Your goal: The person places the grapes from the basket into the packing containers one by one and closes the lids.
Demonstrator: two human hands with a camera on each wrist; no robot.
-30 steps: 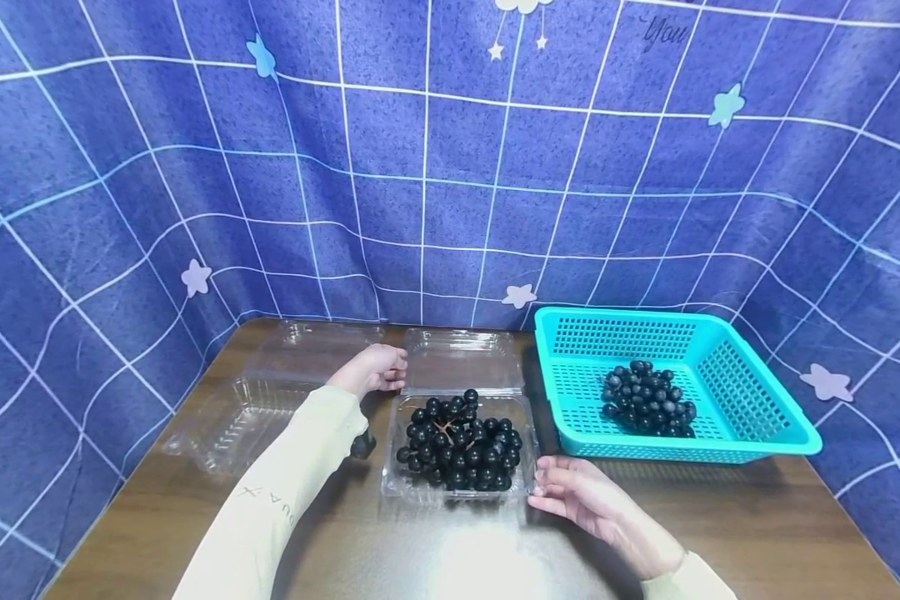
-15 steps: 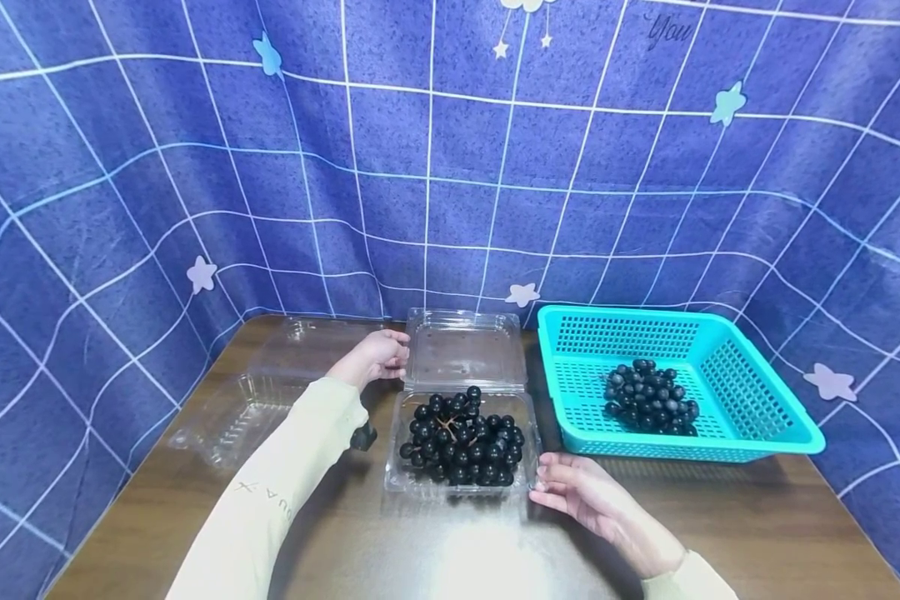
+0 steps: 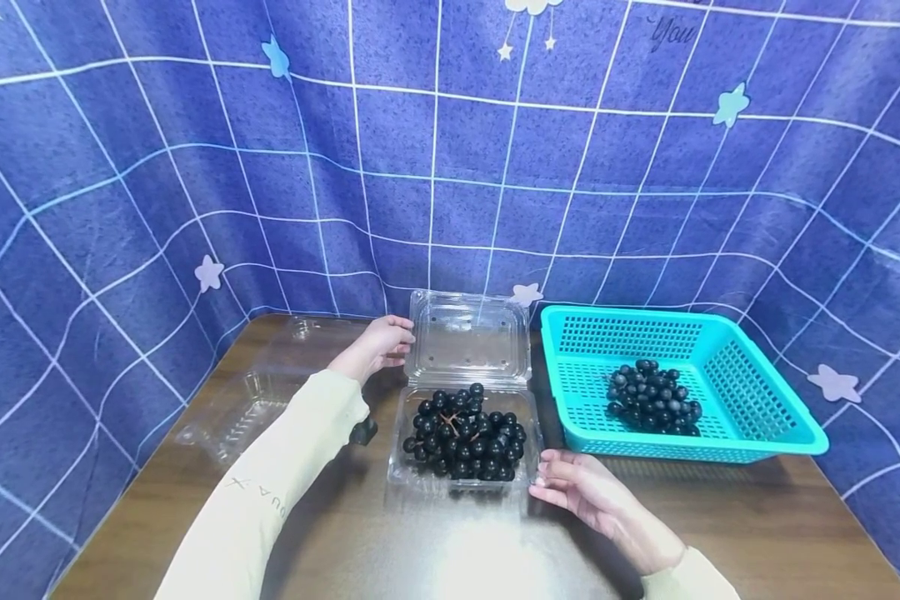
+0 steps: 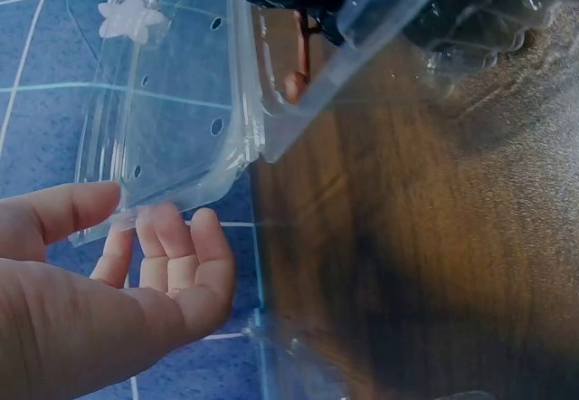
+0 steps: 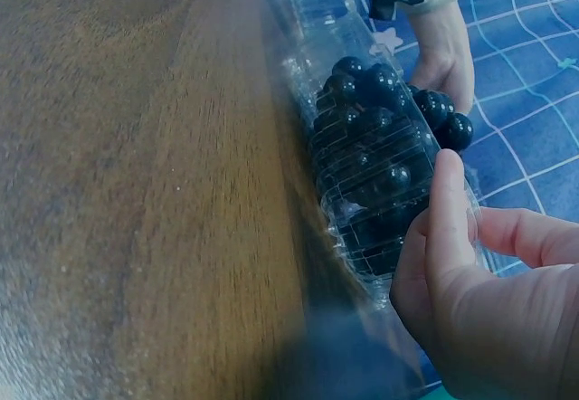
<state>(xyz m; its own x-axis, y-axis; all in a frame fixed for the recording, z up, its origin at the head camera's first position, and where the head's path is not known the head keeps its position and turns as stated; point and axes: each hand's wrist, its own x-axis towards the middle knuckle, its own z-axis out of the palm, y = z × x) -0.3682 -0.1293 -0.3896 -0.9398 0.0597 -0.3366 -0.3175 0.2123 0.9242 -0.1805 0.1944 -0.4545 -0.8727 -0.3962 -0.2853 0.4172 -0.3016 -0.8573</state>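
A clear plastic clamshell box (image 3: 461, 492) stands in the middle of the table, holding a bunch of black grapes (image 3: 465, 442). Its hinged lid (image 3: 468, 337) is tilted up behind the grapes. My left hand (image 3: 386, 343) pinches the lid's left edge; in the left wrist view, the thumb and the fingers (image 4: 213, 264) lie on either side of that edge. At the box's front right corner, my right hand (image 3: 588, 500) grips the side between thumb and fingers, as the right wrist view shows. Part of the grapes' stem (image 4: 303, 47) is visible.
On the right stands a turquoise basket (image 3: 690, 454) with another bunch of dark grapes (image 3: 652, 398). A second clear clamshell (image 3: 251, 412) lies spread on the left, partly behind my left sleeve. A blue gridded curtain (image 3: 465, 167) rises right behind the table.
My left hand has moved slightly up, and the lid has swung from lying nearly flat to a raised tilt. My right hand has stayed at the box's corner.
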